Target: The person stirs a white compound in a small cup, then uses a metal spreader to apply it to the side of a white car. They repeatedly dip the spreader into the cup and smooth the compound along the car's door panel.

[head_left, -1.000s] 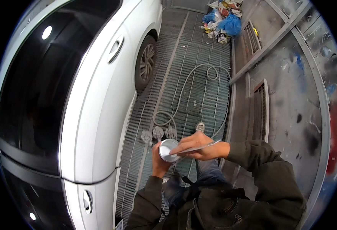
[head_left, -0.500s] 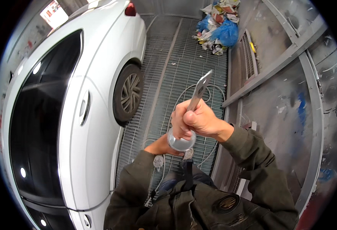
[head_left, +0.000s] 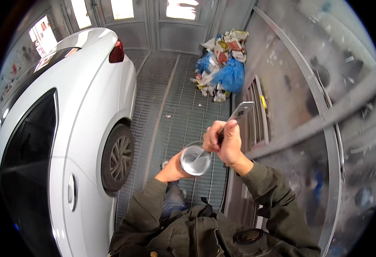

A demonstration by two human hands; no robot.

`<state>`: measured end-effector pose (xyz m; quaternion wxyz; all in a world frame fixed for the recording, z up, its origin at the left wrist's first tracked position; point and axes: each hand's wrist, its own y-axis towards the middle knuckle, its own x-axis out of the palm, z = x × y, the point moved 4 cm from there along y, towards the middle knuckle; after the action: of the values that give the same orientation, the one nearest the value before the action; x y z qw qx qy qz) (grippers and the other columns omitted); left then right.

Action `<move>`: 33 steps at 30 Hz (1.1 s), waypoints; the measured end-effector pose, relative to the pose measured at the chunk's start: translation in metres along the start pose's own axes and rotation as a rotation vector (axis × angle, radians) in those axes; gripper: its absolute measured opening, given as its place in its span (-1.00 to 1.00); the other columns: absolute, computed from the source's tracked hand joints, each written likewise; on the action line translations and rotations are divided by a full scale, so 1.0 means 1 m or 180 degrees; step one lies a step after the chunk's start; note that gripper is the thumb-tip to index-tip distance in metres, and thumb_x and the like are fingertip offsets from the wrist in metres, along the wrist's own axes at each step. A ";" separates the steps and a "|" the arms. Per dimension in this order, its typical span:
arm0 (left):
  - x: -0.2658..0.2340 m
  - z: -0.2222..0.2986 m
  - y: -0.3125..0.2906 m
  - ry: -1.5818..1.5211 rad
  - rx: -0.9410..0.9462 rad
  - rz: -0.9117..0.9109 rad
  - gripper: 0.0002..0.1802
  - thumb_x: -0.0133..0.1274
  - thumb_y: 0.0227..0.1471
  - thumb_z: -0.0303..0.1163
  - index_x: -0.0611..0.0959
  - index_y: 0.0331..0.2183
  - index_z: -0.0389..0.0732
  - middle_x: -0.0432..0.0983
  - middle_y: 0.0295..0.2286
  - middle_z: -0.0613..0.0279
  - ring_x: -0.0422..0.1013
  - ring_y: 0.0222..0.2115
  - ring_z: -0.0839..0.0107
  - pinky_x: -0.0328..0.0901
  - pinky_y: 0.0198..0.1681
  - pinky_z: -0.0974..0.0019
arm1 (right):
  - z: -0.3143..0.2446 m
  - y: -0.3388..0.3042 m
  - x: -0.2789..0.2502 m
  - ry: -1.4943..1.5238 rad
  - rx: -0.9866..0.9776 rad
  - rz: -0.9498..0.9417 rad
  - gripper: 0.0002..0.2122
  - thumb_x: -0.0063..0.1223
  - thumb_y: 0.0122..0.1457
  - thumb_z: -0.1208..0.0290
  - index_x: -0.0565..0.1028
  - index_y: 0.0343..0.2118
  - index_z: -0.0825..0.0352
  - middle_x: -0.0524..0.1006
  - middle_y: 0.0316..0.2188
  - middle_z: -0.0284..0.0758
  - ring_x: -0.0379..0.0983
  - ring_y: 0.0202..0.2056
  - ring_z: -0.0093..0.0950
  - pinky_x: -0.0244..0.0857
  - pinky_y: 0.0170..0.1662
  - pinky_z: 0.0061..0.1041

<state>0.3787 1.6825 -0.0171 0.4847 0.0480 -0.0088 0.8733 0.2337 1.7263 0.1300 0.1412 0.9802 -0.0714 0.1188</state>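
The left hand [head_left: 173, 168] is wrapped around a cup [head_left: 195, 172], held above the grated floor [head_left: 153, 141], toward the floor's right edge. Just beside it, the right hand [head_left: 224, 143] grips a flat grey stick [head_left: 242, 110], lower end inside the cup. Crumpled rubbish [head_left: 222, 64] fills the floor's far right corner.

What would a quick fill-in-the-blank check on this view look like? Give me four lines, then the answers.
The left hand holds the cup, while the flat strip is in the ____ hand.
The large plastic bag in the waste heap is ____.
The white car stands to the person's ____.
Its visible tail light is ____.
Missing words: right; blue; left; red.
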 end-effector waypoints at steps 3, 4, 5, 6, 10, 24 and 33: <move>-0.048 -0.010 0.083 0.0142 0.0072 0.0420 -0.13 0.46 -0.45 -0.50 0.46 0.01 -0.22 0.51 -0.08 0.19 0.42 -0.05 0.37 0.30 0.03 0.25 | 0.016 0.070 -0.036 -0.0011 -0.0272 0.0834 -0.41 -0.37 0.32 -0.17 0.22 -0.61 0.32 0.13 -0.75 -0.42 0.02 -0.69 -0.58 -0.02 -0.58 -0.52; -0.063 -0.013 0.111 0.0204 0.0077 0.0574 -0.14 0.46 -0.45 -0.50 0.46 0.01 -0.23 0.50 -0.07 0.18 0.42 -0.04 0.36 0.29 0.04 0.25 | 0.024 0.093 -0.050 -0.0051 -0.0385 0.1146 -0.43 -0.36 0.34 -0.14 0.22 -0.60 0.32 0.12 -0.74 -0.42 0.01 -0.67 -0.58 -0.02 -0.57 -0.51; -0.073 -0.011 0.139 0.0346 -0.0053 0.0795 -0.10 0.48 -0.48 -0.47 0.44 0.00 -0.21 0.46 -0.05 0.11 0.38 0.01 0.25 0.27 0.06 0.20 | 0.030 0.112 -0.061 0.0081 -0.0451 0.1332 -0.47 -0.33 0.37 -0.07 0.21 -0.58 0.32 0.11 -0.71 -0.43 -0.02 -0.64 -0.57 -0.03 -0.53 -0.48; -0.081 -0.015 0.166 0.0510 -0.0008 0.0981 -0.09 0.48 -0.49 -0.47 0.43 0.01 -0.20 0.45 -0.06 0.10 0.37 0.01 0.20 0.28 0.05 0.17 | 0.035 0.129 -0.070 0.0097 -0.0509 0.1474 -0.49 -0.34 0.38 -0.05 0.22 -0.57 0.31 0.10 -0.70 -0.43 -0.02 -0.63 -0.57 -0.01 -0.52 -0.48; -0.108 -0.020 0.251 0.1489 0.0252 0.1717 -0.07 0.48 -0.49 -0.48 0.37 0.00 -0.15 0.38 -0.10 0.03 0.31 -0.04 -0.04 0.27 -0.03 0.00 | 0.046 0.203 -0.096 0.0169 -0.0581 0.2199 -0.56 -0.31 0.40 0.04 0.24 -0.53 0.28 0.12 -0.64 -0.44 0.04 -0.56 -0.57 0.05 -0.43 -0.47; -0.309 0.021 0.631 0.0111 -0.0221 -0.0562 -0.11 0.42 -0.36 -0.47 0.40 0.08 -0.25 0.50 -0.09 0.15 0.41 -0.06 0.37 0.34 -0.03 0.24 | 0.075 0.615 -0.266 0.0584 -0.0236 -0.1269 -0.28 -0.37 0.14 -0.39 0.33 -0.70 0.31 0.21 -0.76 -0.45 0.08 -0.74 -0.55 0.07 -0.61 -0.51; -0.447 0.065 0.809 0.0135 -0.0074 -0.0714 -0.12 0.45 -0.35 -0.41 0.42 0.07 -0.22 0.48 -0.05 0.22 0.36 0.01 0.37 0.22 0.12 0.25 | 0.110 0.886 -0.286 0.0060 0.0240 -0.2566 -0.15 -0.43 0.03 -0.52 0.37 -0.76 0.40 0.20 -0.86 -0.42 0.14 -0.78 -0.55 0.03 -0.67 -0.54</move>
<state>-0.0669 0.8721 0.0311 0.5800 0.0246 -0.0031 0.8142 -0.1718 0.8826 0.1850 0.1410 0.9330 0.3245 0.0655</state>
